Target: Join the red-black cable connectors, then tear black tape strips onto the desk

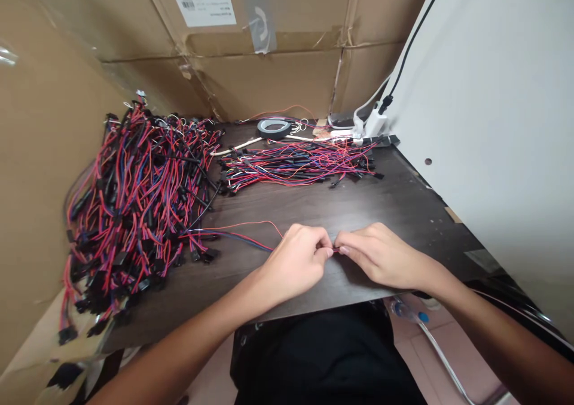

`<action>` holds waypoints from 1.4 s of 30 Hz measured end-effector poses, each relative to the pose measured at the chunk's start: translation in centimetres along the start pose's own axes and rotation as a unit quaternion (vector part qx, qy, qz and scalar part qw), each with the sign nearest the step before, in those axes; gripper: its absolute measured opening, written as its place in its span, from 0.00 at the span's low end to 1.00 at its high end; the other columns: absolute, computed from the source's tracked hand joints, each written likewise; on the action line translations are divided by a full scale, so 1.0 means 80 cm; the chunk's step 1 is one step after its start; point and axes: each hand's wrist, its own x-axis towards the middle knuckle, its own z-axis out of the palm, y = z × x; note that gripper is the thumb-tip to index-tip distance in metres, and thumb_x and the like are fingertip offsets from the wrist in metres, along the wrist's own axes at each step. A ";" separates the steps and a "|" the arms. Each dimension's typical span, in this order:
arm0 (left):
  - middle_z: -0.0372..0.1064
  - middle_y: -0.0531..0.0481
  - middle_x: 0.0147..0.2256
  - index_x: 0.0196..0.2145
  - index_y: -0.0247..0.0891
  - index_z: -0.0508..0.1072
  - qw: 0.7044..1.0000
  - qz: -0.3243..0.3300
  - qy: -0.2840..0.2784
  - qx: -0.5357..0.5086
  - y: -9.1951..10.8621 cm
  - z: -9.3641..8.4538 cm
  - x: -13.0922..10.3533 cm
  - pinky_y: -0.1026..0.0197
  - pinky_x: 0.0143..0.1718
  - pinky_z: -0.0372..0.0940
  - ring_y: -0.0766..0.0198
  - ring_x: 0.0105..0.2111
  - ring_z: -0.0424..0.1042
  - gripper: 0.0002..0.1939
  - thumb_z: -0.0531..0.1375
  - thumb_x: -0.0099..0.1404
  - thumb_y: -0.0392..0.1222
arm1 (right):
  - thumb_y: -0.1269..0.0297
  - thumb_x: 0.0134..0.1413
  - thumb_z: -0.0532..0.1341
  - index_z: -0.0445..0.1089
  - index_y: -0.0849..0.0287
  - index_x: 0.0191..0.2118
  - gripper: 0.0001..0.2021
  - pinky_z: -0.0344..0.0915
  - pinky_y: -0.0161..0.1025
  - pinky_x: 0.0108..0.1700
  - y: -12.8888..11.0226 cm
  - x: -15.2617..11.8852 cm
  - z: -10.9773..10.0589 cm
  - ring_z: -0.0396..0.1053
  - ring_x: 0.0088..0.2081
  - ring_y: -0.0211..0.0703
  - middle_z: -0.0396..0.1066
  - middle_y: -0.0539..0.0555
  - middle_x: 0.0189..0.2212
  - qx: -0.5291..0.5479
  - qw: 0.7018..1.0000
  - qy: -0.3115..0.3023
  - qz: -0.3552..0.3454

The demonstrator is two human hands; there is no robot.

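Observation:
My left hand (301, 255) is closed in a pinch on a wire harness (246, 237) of red, dark blue and orange strands. From that hand the strands trail left to the big heap of wire harnesses (147, 183). My right hand (381, 254) pinches the same wires just beside the left fingertips, and a short red stretch shows between the two. Whatever lies inside the right fingers is hidden. Both hands are above the dark wooden table (269, 204), near its front edge.
Behind the hands lies a flatter bundle of wire harnesses (296, 163). Farther back are a roll of tape (274, 128) and a white plug adapter (375, 122) with a black cable. Cardboard boxes (269, 82) wall the back and left; a white panel (493, 94) stands right.

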 end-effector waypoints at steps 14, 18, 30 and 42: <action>0.66 0.53 0.20 0.26 0.33 0.69 0.983 -0.074 -0.071 -0.150 -0.008 -0.010 0.001 0.70 0.14 0.58 0.70 0.15 0.65 0.09 0.52 0.62 0.32 | 0.57 0.69 0.44 0.63 0.59 0.31 0.19 0.53 0.34 0.31 0.031 -0.003 -0.036 0.60 0.24 0.36 0.61 0.49 0.22 0.105 0.990 -0.077 -0.047; 0.66 0.54 0.20 0.28 0.33 0.69 0.987 -0.047 -0.081 -0.130 -0.006 -0.011 0.003 0.71 0.15 0.56 0.72 0.15 0.64 0.09 0.51 0.62 0.31 | 0.56 0.69 0.44 0.63 0.59 0.32 0.18 0.54 0.34 0.30 0.038 -0.003 -0.042 0.59 0.24 0.36 0.61 0.48 0.22 0.115 0.989 -0.079 -0.045; 0.65 0.55 0.19 0.28 0.33 0.69 0.987 -0.037 -0.075 -0.140 -0.011 -0.018 0.010 0.71 0.17 0.55 0.74 0.14 0.60 0.09 0.50 0.61 0.29 | 0.54 0.68 0.44 0.65 0.59 0.31 0.20 0.55 0.35 0.31 0.054 -0.005 -0.054 0.61 0.25 0.37 0.63 0.49 0.23 0.089 0.992 -0.077 -0.043; 0.64 0.56 0.20 0.36 0.31 0.72 0.954 -0.017 -0.124 -0.272 -0.021 -0.022 0.009 0.72 0.17 0.50 0.76 0.15 0.53 0.08 0.54 0.64 0.34 | 0.60 0.68 0.45 0.69 0.60 0.46 0.17 0.56 0.34 0.34 0.057 0.000 -0.061 0.63 0.24 0.35 0.66 0.47 0.21 0.143 0.982 -0.117 -0.042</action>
